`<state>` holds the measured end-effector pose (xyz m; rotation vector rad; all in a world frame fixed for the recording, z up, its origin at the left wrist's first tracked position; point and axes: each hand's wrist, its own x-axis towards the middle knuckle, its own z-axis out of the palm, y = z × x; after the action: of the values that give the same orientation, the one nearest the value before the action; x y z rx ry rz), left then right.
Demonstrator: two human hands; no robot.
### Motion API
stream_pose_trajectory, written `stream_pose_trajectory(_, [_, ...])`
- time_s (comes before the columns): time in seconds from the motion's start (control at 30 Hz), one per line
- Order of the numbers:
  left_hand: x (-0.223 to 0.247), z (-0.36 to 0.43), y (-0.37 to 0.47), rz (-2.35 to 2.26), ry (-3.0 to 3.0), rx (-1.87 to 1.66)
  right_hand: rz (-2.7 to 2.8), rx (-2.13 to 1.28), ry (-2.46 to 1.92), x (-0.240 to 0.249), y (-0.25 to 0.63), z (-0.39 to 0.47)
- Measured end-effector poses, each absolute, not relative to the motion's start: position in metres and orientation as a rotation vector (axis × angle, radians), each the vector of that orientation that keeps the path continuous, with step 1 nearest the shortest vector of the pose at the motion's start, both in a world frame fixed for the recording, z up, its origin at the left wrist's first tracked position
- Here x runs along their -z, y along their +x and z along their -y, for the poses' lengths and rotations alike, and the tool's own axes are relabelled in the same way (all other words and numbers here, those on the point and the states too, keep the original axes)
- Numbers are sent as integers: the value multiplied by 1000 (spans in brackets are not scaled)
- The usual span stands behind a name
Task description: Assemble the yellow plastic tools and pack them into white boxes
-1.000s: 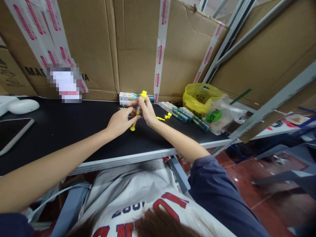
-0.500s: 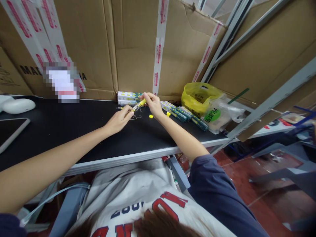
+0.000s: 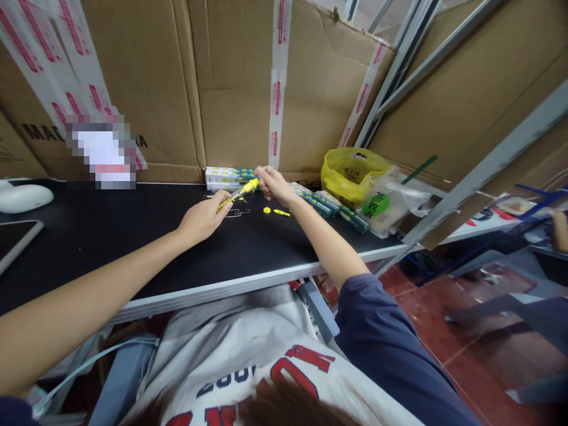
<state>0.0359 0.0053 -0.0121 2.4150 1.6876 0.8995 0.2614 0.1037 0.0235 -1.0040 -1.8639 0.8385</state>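
My left hand (image 3: 205,218) is closed around a slim tool (image 3: 242,191) with a clear shaft and a yellow end, which points up and to the right. At that yellow end, my right hand (image 3: 274,185) has its fingers pinched together; whatever lies between them is too small to make out. On the black table below the hands are a round yellow cap (image 3: 267,210), a small yellow piece (image 3: 281,212) and thin metal hooks (image 3: 238,213).
Small patterned boxes (image 3: 222,176) lie behind my hands, with more green and white boxes (image 3: 326,206) to the right. Beyond those sit a yellow plastic bag (image 3: 341,177) and a clear bag (image 3: 386,207). Cardboard stands behind the table (image 3: 133,236); a metal frame rises at right.
The small yellow piece now shows beside the round cap; the yellow part that was near my right wrist no longer shows. The view has shifted slightly, and my right fingers are at the tool's tip.
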Motion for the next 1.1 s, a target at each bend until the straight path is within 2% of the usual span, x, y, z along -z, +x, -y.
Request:
stream_pose_trajectory(0.13, [10, -9, 32, -1600, 2426, -963, 1877, -117, -1592, -30, 319, -127])
stream_pose_trajectory(0.2, [11, -12, 29, -1541, 2422, -1014, 1929, 88, -1899, -27, 344, -134])
stream_pose_trajectory(0.33, [12, -16, 28, -1478, 2379, -1062, 1985, 161, -2140, -17, 364, -139])
stream_pose_trajectory(0.53, [12, -17, 26, -1490, 2363, -1028, 1989, 146, -2186, -11, 362, -140])
stream_pose_trajectory(0.77, [10, -20, 20, -1540, 2368, -1050, 1933, 218, -2069, -34, 355, -126])
stream_pose_trajectory(0.9, [5, -27, 15, -1487, 2328, -1170, 2059, 268, -1661, -53, 329, -106])
stream_pose_trajectory(1.1, [-1, -32, 11, -1416, 2092, -1497, 2479, -51, -1000, -52, 283, -76])
